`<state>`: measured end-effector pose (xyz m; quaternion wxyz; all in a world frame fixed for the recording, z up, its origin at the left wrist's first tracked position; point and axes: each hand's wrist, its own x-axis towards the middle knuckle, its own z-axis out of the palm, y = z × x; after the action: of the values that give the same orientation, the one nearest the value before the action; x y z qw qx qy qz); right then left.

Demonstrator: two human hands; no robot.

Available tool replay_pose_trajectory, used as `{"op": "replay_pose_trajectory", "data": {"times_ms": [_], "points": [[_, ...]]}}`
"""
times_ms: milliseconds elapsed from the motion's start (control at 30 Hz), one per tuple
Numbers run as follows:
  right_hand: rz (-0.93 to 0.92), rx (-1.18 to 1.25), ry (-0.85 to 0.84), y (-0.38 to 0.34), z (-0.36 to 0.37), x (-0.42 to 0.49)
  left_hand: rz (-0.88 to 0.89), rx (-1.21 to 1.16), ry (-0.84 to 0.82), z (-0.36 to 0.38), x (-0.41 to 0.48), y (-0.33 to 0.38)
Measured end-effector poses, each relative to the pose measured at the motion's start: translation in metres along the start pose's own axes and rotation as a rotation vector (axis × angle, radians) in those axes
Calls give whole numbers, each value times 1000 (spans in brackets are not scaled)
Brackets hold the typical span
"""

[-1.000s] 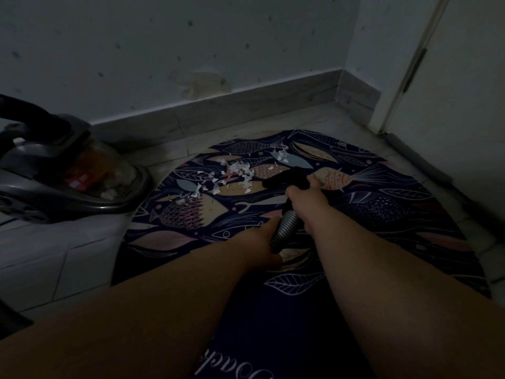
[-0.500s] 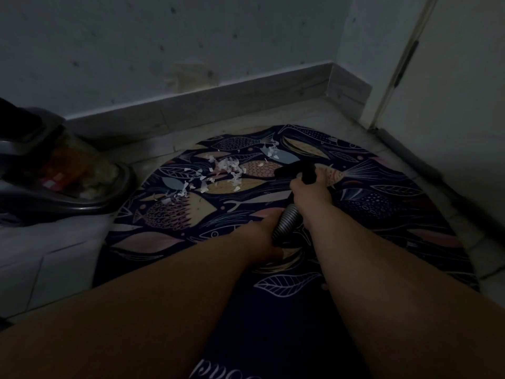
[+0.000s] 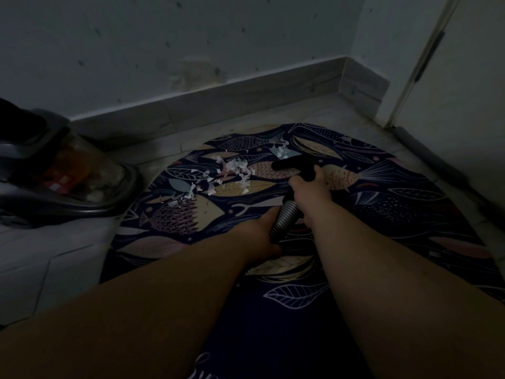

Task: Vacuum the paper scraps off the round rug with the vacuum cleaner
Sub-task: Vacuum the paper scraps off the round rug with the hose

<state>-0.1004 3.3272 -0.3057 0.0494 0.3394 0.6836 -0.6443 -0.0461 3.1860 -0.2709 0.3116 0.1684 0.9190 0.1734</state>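
**Head view: items, placed against the round rug**

1. Round rug (image 3: 410,214): dark, printed with fish and leaves, flat on the tiled floor.
2. Paper scraps (image 3: 237,166): white bits strewn over the rug's far-left part. A smaller cluster lies nearer the rug's far edge. None looks cleared yet.
3. Vacuum cleaner (image 3: 68,187): the canister body stands on the floor just off the rug's left edge.
4. Nozzle (image 3: 289,164): a black piece over the rug's far middle, its tip just beside the right fringe of the main scatter. The light is too dim to tell whether it touches the rug.
5. Hose (image 3: 284,217): ribbed and grey, running from the nozzle back over the rug's centre.
6. Right grip (image 3: 308,187): fingers curled round the black nozzle piece just above the hose.
7. Left grip (image 3: 259,236): wrapped round the hose lower down, over the rug's centre.
8. Skirting board (image 3: 218,97) beyond the rug's far edge; door (image 3: 464,105) beyond its right edge.

**Step in hand (a judgement):** the approach to the scatter, with suction about to meet the first scraps.

**Next move calls for:** sweeping the tip leftward through the main scatter, low to the rug. The left grip feeds slack, and a pass toward the far edge takes the small cluster.
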Motion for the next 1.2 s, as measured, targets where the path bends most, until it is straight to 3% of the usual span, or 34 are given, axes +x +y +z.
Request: {"op": "replay_pose_trajectory", "data": {"times_ms": [433, 1000, 1200], "points": [[-8, 68, 136, 0, -26, 8, 66, 44, -31, -3, 14, 23], [49, 53, 63, -13, 0, 29, 12, 39, -12, -22, 32, 13], [22, 72, 134, -13, -5, 34, 26, 29, -15, -21, 38, 19]]}}
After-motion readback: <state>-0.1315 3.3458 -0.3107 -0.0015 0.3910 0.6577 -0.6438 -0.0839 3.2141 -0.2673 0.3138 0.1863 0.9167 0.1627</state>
